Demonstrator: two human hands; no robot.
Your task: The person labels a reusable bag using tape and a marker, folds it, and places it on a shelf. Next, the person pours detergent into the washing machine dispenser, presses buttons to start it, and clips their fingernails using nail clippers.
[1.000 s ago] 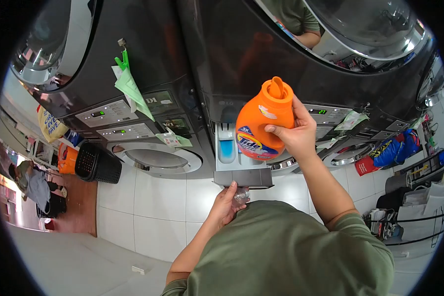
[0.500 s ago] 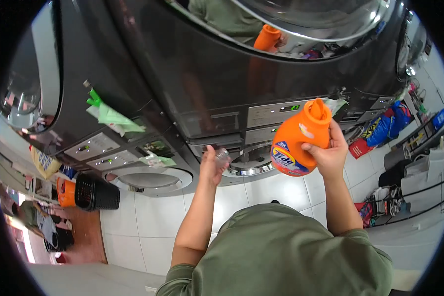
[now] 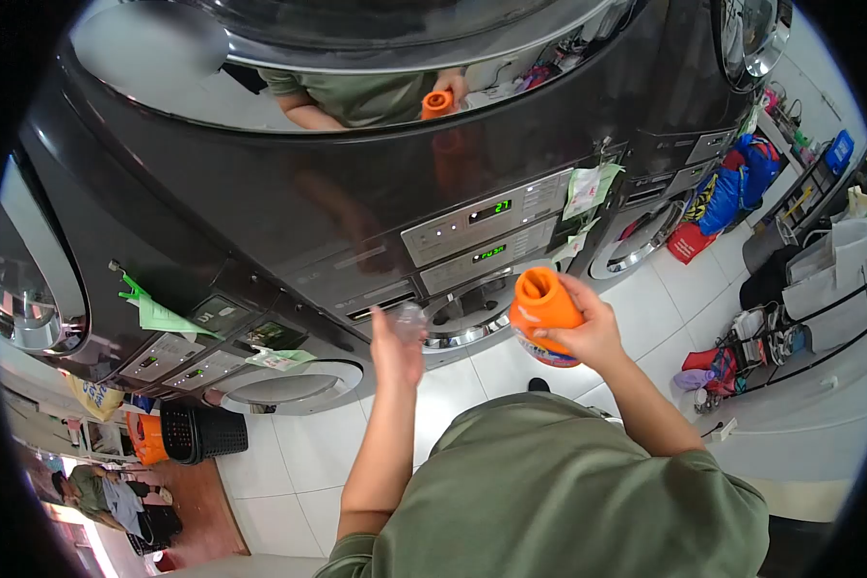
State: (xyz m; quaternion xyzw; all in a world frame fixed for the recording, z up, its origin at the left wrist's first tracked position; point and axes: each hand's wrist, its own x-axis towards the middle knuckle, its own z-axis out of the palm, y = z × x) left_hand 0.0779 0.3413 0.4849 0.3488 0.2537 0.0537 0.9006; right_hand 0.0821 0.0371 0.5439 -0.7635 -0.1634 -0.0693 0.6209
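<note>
The drawer [image 3: 378, 301] looks shut, while the orange bottle [image 3: 552, 314], in front of the washer [image 3: 308, 226], is uncapped with the right hand's [image 3: 591, 335] fingers wrapped around it, and the left hand's [image 3: 396, 361] half-open fingers loosely hold a clear cup [image 3: 409, 320], contents unclear.

Orange bottle [image 3: 547, 310]; black basket [image 3: 202, 432]; olive-green shirt [image 3: 559, 491]; green-lit digits [image 3: 502, 207].

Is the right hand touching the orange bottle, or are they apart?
Touching. The head view shows the right hand gripping the orange bottle, with the thumb against its side.
</note>
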